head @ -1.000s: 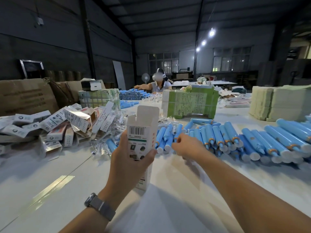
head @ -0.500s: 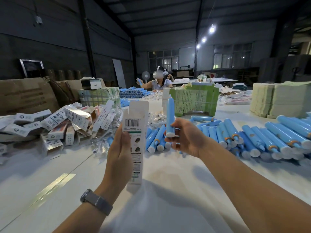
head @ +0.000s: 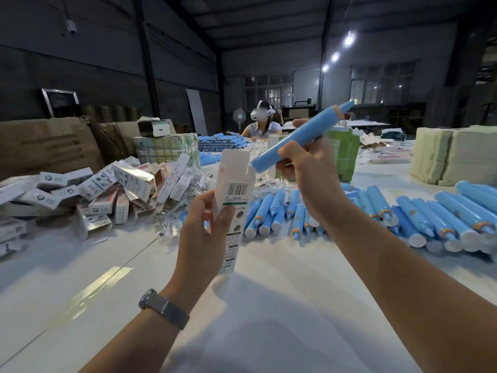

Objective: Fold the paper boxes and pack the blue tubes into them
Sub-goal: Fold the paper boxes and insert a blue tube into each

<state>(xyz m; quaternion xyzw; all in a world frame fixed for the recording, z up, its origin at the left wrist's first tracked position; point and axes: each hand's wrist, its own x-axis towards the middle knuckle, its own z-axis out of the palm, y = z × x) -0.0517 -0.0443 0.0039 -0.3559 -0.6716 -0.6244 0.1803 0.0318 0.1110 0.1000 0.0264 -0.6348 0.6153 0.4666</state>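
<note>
My left hand (head: 204, 235) grips a tall white paper box (head: 233, 200) upright above the table, its top flap open and a barcode facing me. My right hand (head: 309, 173) holds a blue tube (head: 301, 137) tilted, flat end down at the box's open mouth, orange-ringed cap pointing up to the right. The tube's lower end is just at the box's top edge, outside it. Many more blue tubes (head: 376, 211) lie in a row on the white table (head: 269, 305) behind my hands.
A heap of folded white boxes (head: 107, 189) lies at the left, in front of brown cartons (head: 48, 146). Green bundled stacks (head: 347, 154) and pale stacks (head: 454, 154) stand at the back and right. Another person (head: 262, 122) sits at the far end.
My right hand picked a tube from the row, lifted it, then tipped it so its flat end points at the box's mouth. My left hand raised the box slightly.
</note>
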